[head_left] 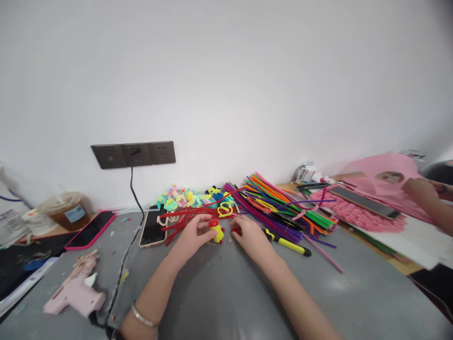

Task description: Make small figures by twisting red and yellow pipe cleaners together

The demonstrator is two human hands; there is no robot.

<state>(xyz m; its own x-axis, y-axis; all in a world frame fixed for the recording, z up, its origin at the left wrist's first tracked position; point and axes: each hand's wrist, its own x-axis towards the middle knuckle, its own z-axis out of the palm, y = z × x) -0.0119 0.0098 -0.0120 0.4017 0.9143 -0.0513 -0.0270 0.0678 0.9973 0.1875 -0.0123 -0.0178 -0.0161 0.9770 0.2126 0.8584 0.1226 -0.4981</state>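
A small yellow-and-red fuzzy figure [217, 233], apparently of pipe cleaner, stands on the grey table. My left hand [194, 236] has its thumb and fingers closed around the figure's left side. Just to the right, my right hand [249, 236] rests low over the table, fingertips closed on a small red piece [235, 229] that is mostly hidden. Behind both hands lie loose red pipe cleaners [182, 219] and a yellow looped piece [225, 209]. A bundle of many-coloured pipe cleaners [283, 208] spreads to the right, with a yellow-and-black utility knife [290, 245] in front.
On the left lie a pink glue gun [76, 290] with its black cord [132, 241], a pink-cased phone [91, 230] and another phone [153, 226]. Pastel pieces [184, 197] sit by the wall. At right, another person's hand [419, 191] touches pink sheets [380, 167].
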